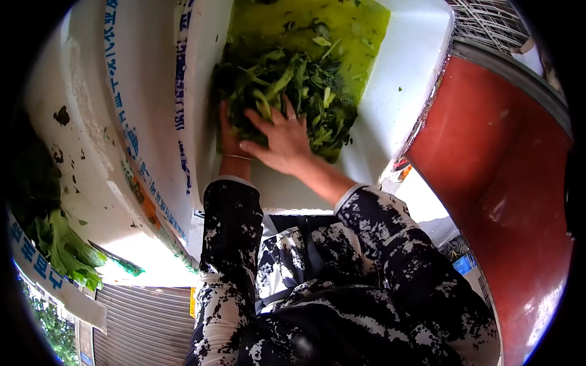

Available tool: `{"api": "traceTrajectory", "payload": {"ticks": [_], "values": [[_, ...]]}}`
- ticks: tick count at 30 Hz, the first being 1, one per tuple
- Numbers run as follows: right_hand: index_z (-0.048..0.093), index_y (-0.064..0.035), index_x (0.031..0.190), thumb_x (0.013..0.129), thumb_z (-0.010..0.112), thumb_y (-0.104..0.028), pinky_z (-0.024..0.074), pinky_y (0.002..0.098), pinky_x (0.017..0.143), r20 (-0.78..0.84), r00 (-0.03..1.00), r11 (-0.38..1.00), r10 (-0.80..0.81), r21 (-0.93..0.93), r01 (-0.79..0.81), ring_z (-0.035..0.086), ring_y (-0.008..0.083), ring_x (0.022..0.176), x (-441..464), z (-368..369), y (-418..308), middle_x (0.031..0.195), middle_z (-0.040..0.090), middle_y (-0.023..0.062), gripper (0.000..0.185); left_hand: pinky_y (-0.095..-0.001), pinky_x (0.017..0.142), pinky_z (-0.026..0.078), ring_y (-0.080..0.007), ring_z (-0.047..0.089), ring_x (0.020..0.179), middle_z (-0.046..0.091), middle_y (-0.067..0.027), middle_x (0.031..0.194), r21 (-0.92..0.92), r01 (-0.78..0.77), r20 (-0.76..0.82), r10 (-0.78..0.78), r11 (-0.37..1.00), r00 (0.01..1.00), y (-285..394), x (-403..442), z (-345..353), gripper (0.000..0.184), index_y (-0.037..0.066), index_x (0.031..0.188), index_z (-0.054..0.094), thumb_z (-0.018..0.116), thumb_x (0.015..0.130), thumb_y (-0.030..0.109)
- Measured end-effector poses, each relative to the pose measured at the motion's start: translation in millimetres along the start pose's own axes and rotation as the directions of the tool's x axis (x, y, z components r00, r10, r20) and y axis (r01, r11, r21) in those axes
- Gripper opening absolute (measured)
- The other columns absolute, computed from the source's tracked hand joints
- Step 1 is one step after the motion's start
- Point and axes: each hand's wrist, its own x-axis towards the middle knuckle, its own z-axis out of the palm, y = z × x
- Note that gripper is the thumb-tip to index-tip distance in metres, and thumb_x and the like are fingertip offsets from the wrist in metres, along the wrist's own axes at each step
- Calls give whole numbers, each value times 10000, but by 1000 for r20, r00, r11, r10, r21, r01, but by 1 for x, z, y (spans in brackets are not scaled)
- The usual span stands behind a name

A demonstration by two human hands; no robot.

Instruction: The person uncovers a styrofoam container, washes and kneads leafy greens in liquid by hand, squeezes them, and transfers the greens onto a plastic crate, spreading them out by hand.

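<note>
Chopped leafy greens (314, 91) float in yellow-green water (360, 30) inside a white foam box (390, 116). My right hand (282, 139) lies palm down on the greens with its fingers spread, a ring on one finger. Beside it, at the box's left wall, my left hand (232, 137) reaches down into the greens. One straight finger of it shows at the edge; leaves and water hide the rest, so its grip cannot be made out. A thin bracelet circles the left wrist.
More foam boxes with blue lettering (131, 140) stand close on the left. Leafy greens (64, 244) and a knife-like blade (110, 253) lie on a white surface there. A red panel (488, 165) rises on the right, with a wire rack (488, 24) behind it.
</note>
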Motion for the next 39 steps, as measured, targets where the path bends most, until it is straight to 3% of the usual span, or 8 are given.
{"api": "traceTrajectory", "payload": {"ticks": [11,15,20,24,28,30,36,39], "values": [[494,-164,1261,893,398,-536,407,545,862,-184,928,936,323,208,-284,499,388,1096,147,-17,43,1253,464,163,532,-384,807,475,-221,545,1022,571,-54,1146,207,67,-368,14,976,930,-10,38,0,432,98,1151,554,491,852,403],[173,-126,1439,836,373,-664,249,436,1062,-162,845,856,510,196,-479,265,428,1296,153,-83,67,1474,116,220,833,-409,773,482,-256,549,1002,540,-89,1185,621,237,-579,235,747,780,-9,22,-8,513,67,1185,518,604,783,374],[223,-159,1427,839,431,-613,208,515,1059,-200,801,817,565,1,-576,220,442,1304,152,-92,110,1454,163,226,771,-596,858,365,-304,509,1083,565,-58,1138,697,279,-545,236,661,804,7,8,-7,459,120,1187,510,583,809,370],[386,-117,1358,832,352,-668,214,504,1061,-194,932,951,307,21,-309,263,403,1302,137,-24,111,1408,290,229,763,-584,822,401,-302,533,1048,548,-66,1161,588,288,-511,70,756,857,10,28,-30,470,103,1213,489,581,801,309],[384,-72,1352,791,412,-695,287,485,1041,1,989,982,149,120,-148,371,403,1249,113,-27,82,1381,361,209,839,-330,658,507,-234,568,942,557,-126,1078,609,32,-280,177,793,944,-1,-1,-16,693,102,1381,263,544,752,24],[384,-24,1342,747,511,-671,185,479,1086,373,915,891,154,348,-292,229,358,1336,90,-50,71,1434,247,229,888,-334,706,503,-227,568,953,562,-104,1095,539,4,-266,165,843,950,-7,-11,-19,753,129,1399,251,488,713,-72],[486,-88,1249,703,622,-603,272,484,1040,156,988,918,12,390,-73,365,325,1248,-21,-32,60,1331,412,205,763,-359,858,451,-247,510,1072,507,-111,1205,189,86,-53,-77,978,996,6,-50,-19,644,39,1299,375,543,681,-19],[583,-93,1024,736,613,-556,143,628,1018,-136,989,970,58,243,-23,279,327,1301,-76,19,37,1283,460,128,546,-359,880,435,-269,494,1101,483,-140,1233,527,117,-211,-4,842,978,-8,-52,-3,738,41,1337,281,662,752,280]]}}
